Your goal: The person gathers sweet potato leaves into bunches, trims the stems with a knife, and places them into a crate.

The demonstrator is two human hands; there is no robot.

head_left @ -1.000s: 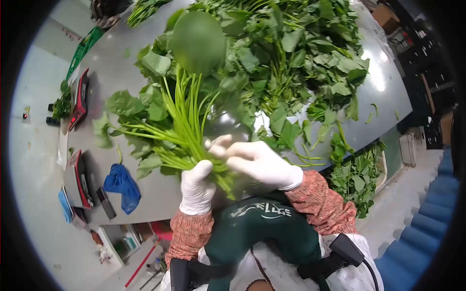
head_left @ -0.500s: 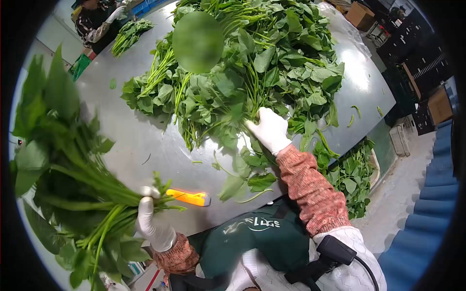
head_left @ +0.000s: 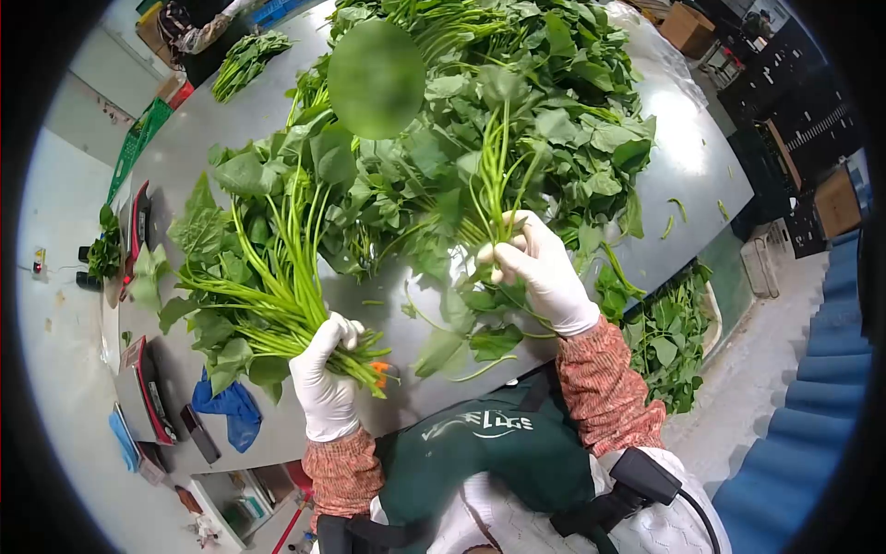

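My left hand [head_left: 328,374], in a white glove, is closed round the stems of a bunch of leafy greens [head_left: 277,295]. The cut ends stick out to the right of the fist, and the leaves fan out to the upper left. My right hand [head_left: 544,277], gloved too, pinches a few thin leafy stems [head_left: 494,171] at the near edge of a large pile of greens [head_left: 563,120]. An orange-handled tool [head_left: 380,369] lies on the metal table [head_left: 295,439], mostly covered by the stem ends.
Two red-edged devices, perhaps scales [head_left: 152,388], stand at the left with a blue plastic bag [head_left: 231,411]. A smaller bundle of greens [head_left: 249,63] lies near a person's sleeve [head_left: 203,35] at the far left. A container of greens [head_left: 678,342] stands below the table's right edge.
My left hand has brought the bunch right and inward, over the orange tool, uncovering the table's left side. My right hand has turned and drawn a few stems up from the pile.
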